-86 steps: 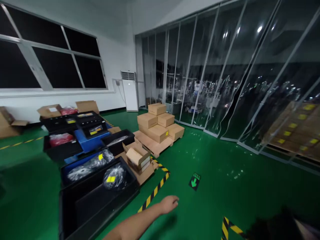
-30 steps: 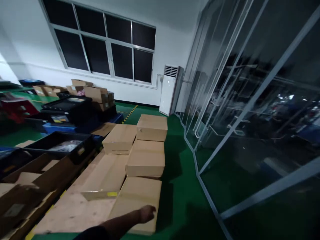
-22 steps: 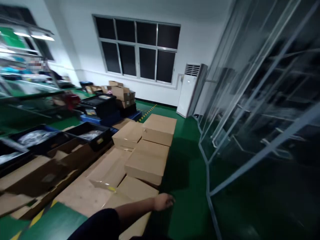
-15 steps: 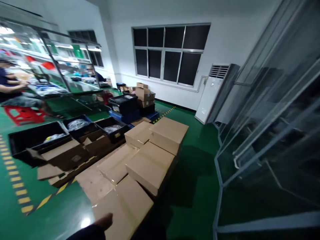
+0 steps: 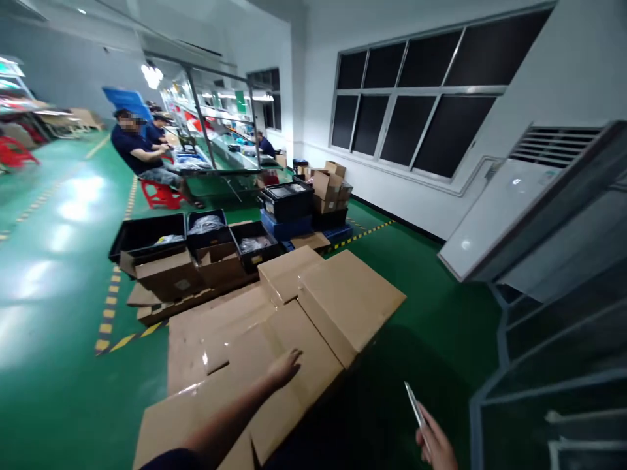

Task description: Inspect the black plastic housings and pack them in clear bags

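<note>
Three black plastic crates [image 5: 147, 234] at far left, holding clear-wrapped contents; just in front, an open brown cardboard carton [image 5: 169, 277], flaps spread. In the near foreground, a taped brown cardboard box [image 5: 169, 418], partly hidden by the bare forearm. Further right, the left hand [image 5: 285, 369], on or just above a wide, flat-topped cardboard box [image 5: 313, 377]; contact unconfirmed. Fingers loosely bent, nothing visible inside; cannot tell how far spread or pressed together. Possible trouble here: shifting of that box from off-centre leaning, given the gaps along its edges. Behind and rightward, close beside it, a higher-topped cardboard box [image 5: 350, 297]; perhaps prone to sliding after a knock. Rightmost, above the glossy green floor [image 5: 431, 313], the right hand [image 5: 435, 440], grip pinching a thin, flat, pale-edged object [image 5: 415, 406]; exact kind unclear. Could drop from a slackened pinch, or scrape cardboard through a careless leftward swing.
</note>
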`<action>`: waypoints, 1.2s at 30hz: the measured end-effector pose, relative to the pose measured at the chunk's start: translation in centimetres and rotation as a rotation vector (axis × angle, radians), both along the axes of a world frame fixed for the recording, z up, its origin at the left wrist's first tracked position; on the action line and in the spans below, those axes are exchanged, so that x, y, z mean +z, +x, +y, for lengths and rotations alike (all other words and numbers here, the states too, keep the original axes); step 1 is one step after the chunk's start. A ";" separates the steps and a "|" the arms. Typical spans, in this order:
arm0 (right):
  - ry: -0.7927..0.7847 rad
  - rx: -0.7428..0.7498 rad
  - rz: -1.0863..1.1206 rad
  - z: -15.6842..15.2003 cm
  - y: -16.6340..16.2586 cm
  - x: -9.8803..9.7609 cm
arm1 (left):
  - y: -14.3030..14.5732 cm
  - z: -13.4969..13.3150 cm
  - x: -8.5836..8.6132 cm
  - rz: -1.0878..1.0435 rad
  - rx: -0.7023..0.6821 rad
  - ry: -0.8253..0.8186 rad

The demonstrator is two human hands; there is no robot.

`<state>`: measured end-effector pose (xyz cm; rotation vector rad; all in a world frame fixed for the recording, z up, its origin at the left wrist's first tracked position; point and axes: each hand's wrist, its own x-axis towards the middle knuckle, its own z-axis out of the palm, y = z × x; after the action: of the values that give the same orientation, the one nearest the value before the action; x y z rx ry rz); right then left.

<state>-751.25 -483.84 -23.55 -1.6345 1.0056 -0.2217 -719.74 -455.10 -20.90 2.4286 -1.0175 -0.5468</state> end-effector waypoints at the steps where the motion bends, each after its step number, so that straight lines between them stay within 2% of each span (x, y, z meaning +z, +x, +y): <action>1: 0.003 0.008 -0.018 -2.0 3.4 0.7 | 1.1 -2.3 0.1 0.000 0.006 0.011; 5: -0.049 0.302 0.003 -8.2 19.0 4.2 | 5.5 -13.0 -0.7 -0.022 0.052 0.004; 7: -0.159 0.505 0.101 -10.2 27.5 5.2 | 7.1 -16.6 -1.5 -0.010 0.119 0.025; 9: -0.209 0.638 0.144 -11.4 35.5 5.4 | 8.0 -18.2 -2.5 0.026 0.194 0.071; 12: -0.285 0.811 0.193 -12.2 45.7 4.7 | 7.8 -18.3 -3.8 0.075 0.258 0.152; 16: -0.430 0.969 0.280 -11.7 55.0 3.7 | 6.5 -17.9 -4.6 0.087 0.297 0.234; 18: -0.495 1.031 0.330 -11.1 57.8 3.3 | 6.2 -18.2 -4.6 0.099 0.347 0.248; 21: -0.579 1.119 0.378 -10.2 59.7 2.7 | 6.1 -18.7 -4.6 0.120 0.394 0.243; 27: -0.723 1.156 0.449 -9.3 59.3 2.3 | 6.1 -19.0 -4.8 0.125 0.425 0.195; 36: -0.807 1.130 0.455 -9.3 59.7 3.7 | 6.1 -19.1 -4.4 0.128 0.425 0.183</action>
<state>-691.58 -493.11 -19.89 -2.8194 0.1249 0.6111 -713.62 -474.16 -25.33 2.6239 -0.3936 -0.6540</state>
